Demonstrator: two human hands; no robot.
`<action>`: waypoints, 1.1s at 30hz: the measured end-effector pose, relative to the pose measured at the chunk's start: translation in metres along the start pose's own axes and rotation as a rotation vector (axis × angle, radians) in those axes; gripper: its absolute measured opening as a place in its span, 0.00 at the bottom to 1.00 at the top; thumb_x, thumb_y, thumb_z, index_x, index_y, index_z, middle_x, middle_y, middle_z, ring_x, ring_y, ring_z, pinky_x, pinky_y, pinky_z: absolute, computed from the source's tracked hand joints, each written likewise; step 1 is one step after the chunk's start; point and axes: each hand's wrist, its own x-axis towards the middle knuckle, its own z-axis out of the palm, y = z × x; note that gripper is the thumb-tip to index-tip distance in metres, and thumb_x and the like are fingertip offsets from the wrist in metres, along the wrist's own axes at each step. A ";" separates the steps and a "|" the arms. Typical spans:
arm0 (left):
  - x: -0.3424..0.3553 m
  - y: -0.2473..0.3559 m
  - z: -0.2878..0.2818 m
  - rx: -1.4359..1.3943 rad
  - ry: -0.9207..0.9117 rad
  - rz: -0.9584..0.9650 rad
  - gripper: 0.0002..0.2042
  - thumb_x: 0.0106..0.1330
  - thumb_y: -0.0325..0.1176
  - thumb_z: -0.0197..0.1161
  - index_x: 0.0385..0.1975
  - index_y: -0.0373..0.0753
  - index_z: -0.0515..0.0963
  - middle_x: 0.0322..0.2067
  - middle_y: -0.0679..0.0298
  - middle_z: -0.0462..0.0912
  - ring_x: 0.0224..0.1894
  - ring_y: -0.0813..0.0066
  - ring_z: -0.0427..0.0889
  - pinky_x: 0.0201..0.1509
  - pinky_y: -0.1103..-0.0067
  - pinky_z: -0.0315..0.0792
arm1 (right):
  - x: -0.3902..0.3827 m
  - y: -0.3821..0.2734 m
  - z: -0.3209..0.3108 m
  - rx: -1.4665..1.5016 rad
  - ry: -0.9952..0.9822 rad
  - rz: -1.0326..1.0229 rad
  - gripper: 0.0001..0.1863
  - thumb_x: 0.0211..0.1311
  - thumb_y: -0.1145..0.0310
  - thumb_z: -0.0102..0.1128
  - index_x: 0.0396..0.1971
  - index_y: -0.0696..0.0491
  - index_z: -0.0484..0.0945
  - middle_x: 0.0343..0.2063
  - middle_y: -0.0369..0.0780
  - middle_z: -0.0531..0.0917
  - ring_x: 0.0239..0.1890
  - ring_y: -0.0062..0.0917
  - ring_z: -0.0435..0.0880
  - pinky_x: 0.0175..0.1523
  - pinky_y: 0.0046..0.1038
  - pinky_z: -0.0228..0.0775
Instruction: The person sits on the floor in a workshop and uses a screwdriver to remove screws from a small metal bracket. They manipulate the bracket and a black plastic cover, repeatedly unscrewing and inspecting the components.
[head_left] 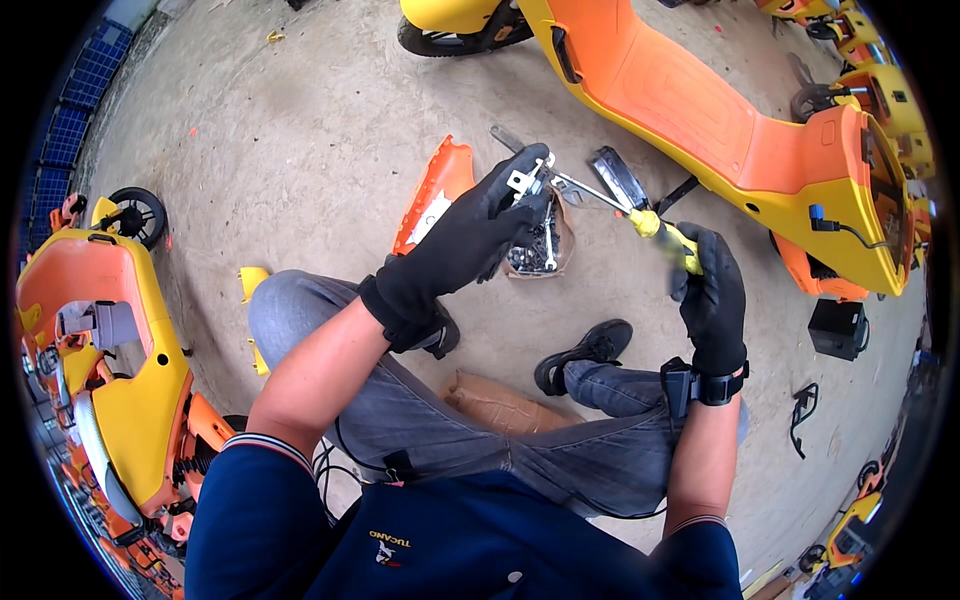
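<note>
While the left hand (462, 232), black-gloved, holds a small silver metal bracket (521, 183) with fingers curled closed around it, the right hand (712, 295), also gloved, has its fingers wrapped round the handle of a yellow screwdriver (646, 223), shaft angled up and left toward the bracket. Bracket is up in the left fingers, above a carton of loose metal hardware (567, 250) on the concrete floor (330, 150); orange plastic panel (437, 190) lies left of it, black tray-like part (620, 178) to the right. Step in hand reads as screwdriver work on the bracket; can't tell whether the tip is seated, left glove crowds it. My take: next move calls for a firm left grip, tip square to the fastener, then a controlled turn from the right wrist.
</note>
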 end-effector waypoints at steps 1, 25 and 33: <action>0.000 0.000 0.000 0.002 -0.004 -0.004 0.29 0.73 0.40 0.54 0.70 0.41 0.54 0.57 0.63 0.70 0.53 0.76 0.74 0.53 0.76 0.75 | 0.001 0.001 0.001 -0.039 0.024 -0.049 0.16 0.71 0.62 0.53 0.50 0.58 0.74 0.32 0.39 0.79 0.29 0.19 0.78 0.35 0.19 0.72; -0.009 -0.013 0.019 -0.370 -0.232 -0.196 0.30 0.74 0.49 0.49 0.70 0.42 0.55 0.61 0.57 0.68 0.54 0.68 0.76 0.51 0.72 0.79 | -0.001 0.014 0.006 0.502 -0.146 0.051 0.25 0.70 0.54 0.51 0.58 0.57 0.66 0.29 0.40 0.78 0.26 0.24 0.78 0.30 0.25 0.72; -0.015 -0.022 0.036 -0.255 -0.289 -0.258 0.31 0.72 0.42 0.54 0.71 0.43 0.52 0.57 0.62 0.70 0.51 0.75 0.75 0.50 0.75 0.78 | -0.006 0.018 0.030 0.016 -0.102 0.074 0.16 0.57 0.71 0.66 0.43 0.58 0.75 0.29 0.34 0.78 0.30 0.17 0.79 0.37 0.20 0.75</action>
